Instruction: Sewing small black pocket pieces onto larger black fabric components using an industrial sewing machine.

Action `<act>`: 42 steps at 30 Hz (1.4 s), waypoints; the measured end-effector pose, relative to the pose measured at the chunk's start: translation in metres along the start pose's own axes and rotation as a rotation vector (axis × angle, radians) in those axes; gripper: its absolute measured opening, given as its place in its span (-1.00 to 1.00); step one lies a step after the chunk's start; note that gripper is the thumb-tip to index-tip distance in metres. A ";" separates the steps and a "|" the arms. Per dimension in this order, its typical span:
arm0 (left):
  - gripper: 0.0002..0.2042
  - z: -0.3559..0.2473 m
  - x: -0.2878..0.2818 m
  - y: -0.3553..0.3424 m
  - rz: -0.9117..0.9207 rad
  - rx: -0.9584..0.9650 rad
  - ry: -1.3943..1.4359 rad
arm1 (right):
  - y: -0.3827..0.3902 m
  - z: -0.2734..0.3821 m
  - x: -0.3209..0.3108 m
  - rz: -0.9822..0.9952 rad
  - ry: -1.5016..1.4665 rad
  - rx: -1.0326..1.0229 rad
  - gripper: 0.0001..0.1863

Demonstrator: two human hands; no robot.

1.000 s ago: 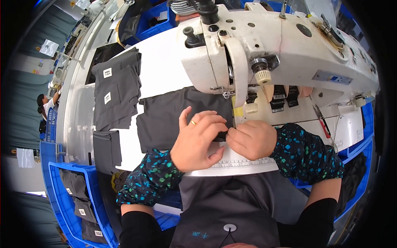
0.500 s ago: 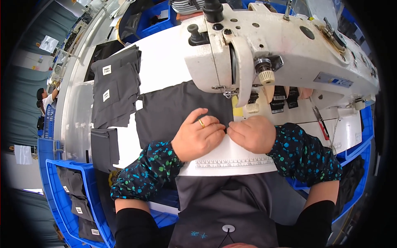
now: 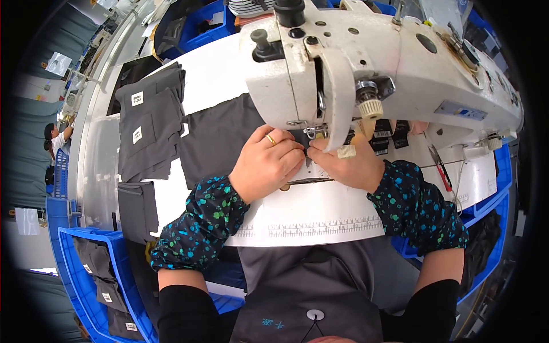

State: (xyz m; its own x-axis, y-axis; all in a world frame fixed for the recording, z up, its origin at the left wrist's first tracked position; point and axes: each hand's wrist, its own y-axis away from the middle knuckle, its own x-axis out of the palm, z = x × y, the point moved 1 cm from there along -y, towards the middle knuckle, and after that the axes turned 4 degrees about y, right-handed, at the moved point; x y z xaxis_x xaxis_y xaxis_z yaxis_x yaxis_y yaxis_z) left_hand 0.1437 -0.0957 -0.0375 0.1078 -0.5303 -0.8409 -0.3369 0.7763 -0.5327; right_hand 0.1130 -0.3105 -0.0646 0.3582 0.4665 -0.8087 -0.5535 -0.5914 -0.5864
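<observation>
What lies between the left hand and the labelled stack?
The dark cloth lies between the left hand and the labelled stack, with a little white table showing; the head view shows this.

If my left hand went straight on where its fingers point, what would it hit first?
Probably your right hand, which lies just ahead of your left hand, though this single view leaves the depth unclear.

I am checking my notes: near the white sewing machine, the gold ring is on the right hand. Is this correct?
The side is wrong: near the white sewing machine, the gold ring is on the left hand, as the head view shows.
</observation>
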 end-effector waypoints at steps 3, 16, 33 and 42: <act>-0.81 -0.003 -0.001 0.001 0.044 -0.054 0.021 | 0.000 0.000 -0.004 0.099 0.004 0.051 -0.84; -0.70 -0.015 -0.007 0.004 0.132 -0.089 0.025 | 0.014 -0.006 -0.011 0.151 -0.152 0.137 -0.70; -0.72 0.002 0.002 0.002 0.164 -0.118 -0.051 | 0.007 -0.009 -0.006 0.097 -0.062 0.176 -0.88; -0.74 0.014 0.004 -0.010 0.154 -0.216 -0.082 | 0.008 -0.014 0.001 0.064 -0.078 0.261 -0.71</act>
State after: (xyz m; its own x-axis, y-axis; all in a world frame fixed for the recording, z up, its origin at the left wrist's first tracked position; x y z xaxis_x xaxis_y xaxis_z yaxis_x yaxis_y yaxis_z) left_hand 0.1604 -0.1010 -0.0369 0.1120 -0.3757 -0.9200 -0.5456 0.7505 -0.3729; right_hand 0.1192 -0.3240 -0.0712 0.2629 0.4888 -0.8318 -0.7520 -0.4363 -0.4940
